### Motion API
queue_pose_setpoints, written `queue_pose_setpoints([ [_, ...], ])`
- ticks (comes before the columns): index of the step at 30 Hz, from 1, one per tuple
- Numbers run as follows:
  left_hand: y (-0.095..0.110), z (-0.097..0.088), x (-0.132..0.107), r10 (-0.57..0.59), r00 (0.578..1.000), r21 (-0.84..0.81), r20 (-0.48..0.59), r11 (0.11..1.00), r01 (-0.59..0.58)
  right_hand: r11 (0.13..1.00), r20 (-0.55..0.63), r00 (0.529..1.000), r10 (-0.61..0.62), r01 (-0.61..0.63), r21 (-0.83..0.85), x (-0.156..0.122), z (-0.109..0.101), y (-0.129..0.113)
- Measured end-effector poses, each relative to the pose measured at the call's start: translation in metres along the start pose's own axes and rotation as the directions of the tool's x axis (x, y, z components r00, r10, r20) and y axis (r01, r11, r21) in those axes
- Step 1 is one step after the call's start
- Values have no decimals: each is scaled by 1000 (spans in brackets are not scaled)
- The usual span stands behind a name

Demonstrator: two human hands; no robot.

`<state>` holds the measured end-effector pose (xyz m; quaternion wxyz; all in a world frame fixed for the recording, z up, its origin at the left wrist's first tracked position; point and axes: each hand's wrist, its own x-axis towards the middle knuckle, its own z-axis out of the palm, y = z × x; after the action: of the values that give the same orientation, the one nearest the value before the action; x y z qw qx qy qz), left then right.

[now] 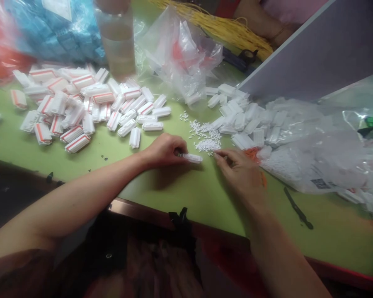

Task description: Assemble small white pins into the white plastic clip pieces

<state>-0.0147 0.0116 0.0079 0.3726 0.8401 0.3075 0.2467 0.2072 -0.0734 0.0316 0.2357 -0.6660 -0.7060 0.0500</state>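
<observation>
My left hand (166,150) is closed around one end of a small white plastic housing (193,158), held just above the green table. My right hand (236,167) has thumb and forefinger pinched together at the edge of a heap of tiny white pins (208,145). What sits between those fingertips is too small to make out. Behind my left hand lies a pile of similar white housings (96,93), many with an orange-red stripe. Beyond my right hand spreads a second pile, of plain white plastic pieces (236,111).
A clear bottle of liquid (119,45) stands behind the striped pile, beside a bag of blue pieces (56,33). Crumpled clear bags (180,58) and a large clear bag (323,157) lie around. A dark slim tool (298,209) rests at right. Behind the grey panel (323,49) another person's arm shows.
</observation>
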Motion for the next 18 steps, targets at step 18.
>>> queue_pose_setpoints([
  [18,-1,1,0,-15,1000,-1,8,1000,15,960,112,992,-54,21,280,3,-5,-21],
])
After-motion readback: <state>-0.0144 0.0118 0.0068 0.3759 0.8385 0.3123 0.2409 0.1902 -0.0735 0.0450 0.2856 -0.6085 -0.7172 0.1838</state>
